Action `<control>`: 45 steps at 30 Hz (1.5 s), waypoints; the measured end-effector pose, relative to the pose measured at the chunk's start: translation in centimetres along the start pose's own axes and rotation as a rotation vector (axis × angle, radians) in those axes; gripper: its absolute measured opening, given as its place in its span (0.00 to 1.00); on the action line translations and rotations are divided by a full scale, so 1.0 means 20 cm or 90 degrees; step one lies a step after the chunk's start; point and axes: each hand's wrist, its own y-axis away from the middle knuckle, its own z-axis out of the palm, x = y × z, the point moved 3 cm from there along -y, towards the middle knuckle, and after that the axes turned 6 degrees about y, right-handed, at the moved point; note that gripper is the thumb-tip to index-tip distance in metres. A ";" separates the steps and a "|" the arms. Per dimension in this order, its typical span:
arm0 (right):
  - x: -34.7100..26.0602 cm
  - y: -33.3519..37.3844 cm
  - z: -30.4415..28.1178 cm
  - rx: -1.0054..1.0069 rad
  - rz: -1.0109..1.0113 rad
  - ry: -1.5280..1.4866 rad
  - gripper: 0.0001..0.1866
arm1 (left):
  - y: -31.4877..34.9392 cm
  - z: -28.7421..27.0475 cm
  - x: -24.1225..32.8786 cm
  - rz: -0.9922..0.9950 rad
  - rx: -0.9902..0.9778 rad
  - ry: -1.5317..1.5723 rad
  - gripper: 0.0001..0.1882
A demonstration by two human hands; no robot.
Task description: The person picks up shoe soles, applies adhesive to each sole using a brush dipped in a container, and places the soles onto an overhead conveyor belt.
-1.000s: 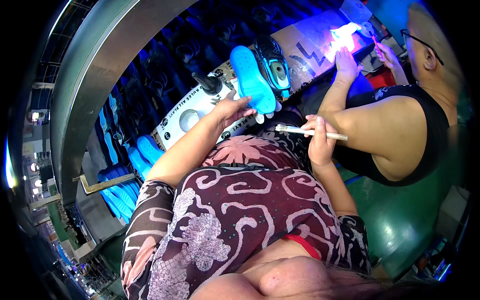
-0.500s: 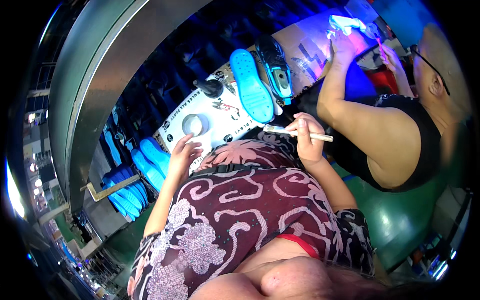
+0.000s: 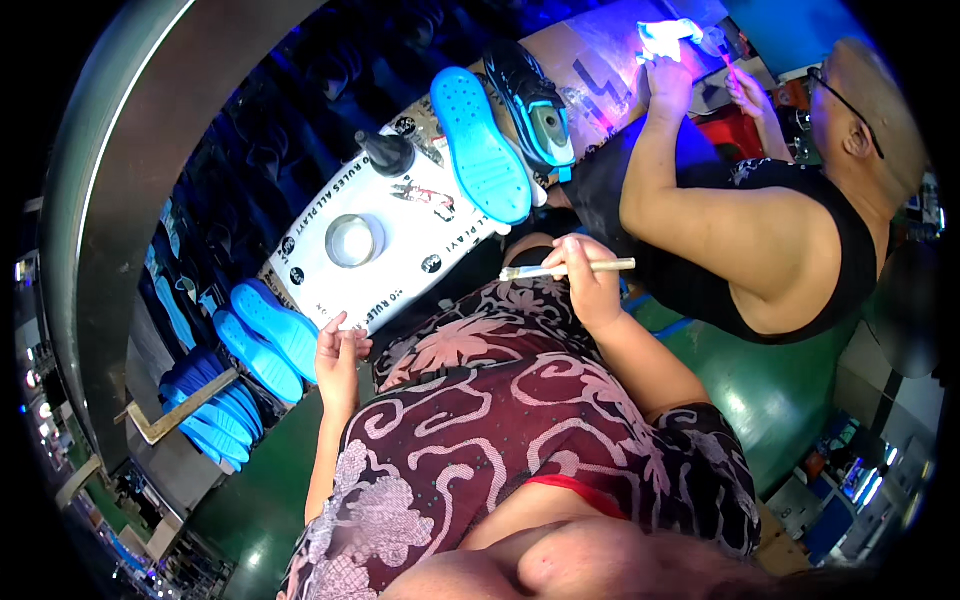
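Observation:
My right hand (image 3: 590,290) grips a flat brush (image 3: 610,265) with a pale handle, its bristle end pointing left over my lap. My left hand (image 3: 340,348) holds nothing, its fingers loosely apart beside the front edge of the white-covered bench (image 3: 330,290). A round cup (image 3: 352,241) with whitish contents stands on that covering. Behind it are a dark cone-topped container (image 3: 386,154) and a small red-handled tool (image 3: 428,197). One bright blue shoe sole (image 3: 485,150) lies at the right of the covering, alongside a black and blue shoe (image 3: 527,110).
Two blue soles (image 3: 268,340) lie left of the bench, with a stack of several more (image 3: 210,410) by a metal bracket (image 3: 180,410). A grey machine frame (image 3: 115,200) curves along the left. A co-worker (image 3: 760,250) sits close on my right, holding a brightly lit white piece (image 3: 668,38).
My left hand has drawn back from beside the cup to the bench's front edge. The brush remains in my right hand. The whole view has shifted slightly.

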 end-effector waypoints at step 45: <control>-0.06 -0.59 0.89 -0.228 -0.398 0.118 0.12 | 0.17 -0.14 -0.16 -0.091 0.105 0.540 0.25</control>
